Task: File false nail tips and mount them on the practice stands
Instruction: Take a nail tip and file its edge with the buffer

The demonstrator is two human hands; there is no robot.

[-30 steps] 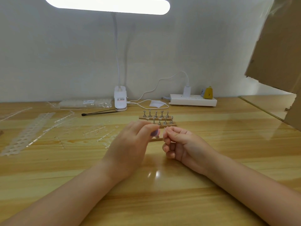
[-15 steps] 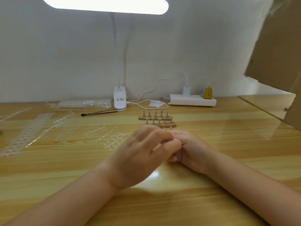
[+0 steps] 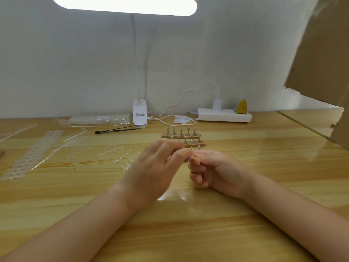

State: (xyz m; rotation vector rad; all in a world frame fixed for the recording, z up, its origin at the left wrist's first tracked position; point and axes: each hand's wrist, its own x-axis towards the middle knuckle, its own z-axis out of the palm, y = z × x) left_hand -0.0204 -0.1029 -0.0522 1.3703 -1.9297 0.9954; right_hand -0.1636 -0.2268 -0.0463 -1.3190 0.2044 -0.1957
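Both hands meet at the middle of the wooden desk. My left hand (image 3: 154, 167) pinches a small purplish false nail tip (image 3: 189, 158) between thumb and forefinger, right against my right hand (image 3: 213, 169). That hand's fingers are curled in a fist, and its thumb and forefinger close on the near practice stand (image 3: 199, 147). Only two metal pins of this stand show above the knuckles. Two more wooden practice stands (image 3: 180, 136) with upright metal pins sit just behind the hands, the nearer one (image 3: 194, 144) partly hidden by my left fingers.
Clear strips of nail tips (image 3: 120, 159) and empty plastic frames (image 3: 35, 154) lie on the left. At the back stand a clip lamp base (image 3: 139, 116), a black tool (image 3: 115, 130), a packet (image 3: 100, 119) and a power strip (image 3: 224, 115). Cardboard (image 3: 321, 53) leans at the right.
My left hand swung over my right hand and then drew back a little to the left, so my right hand's curled fingers show again. My right hand has barely moved.
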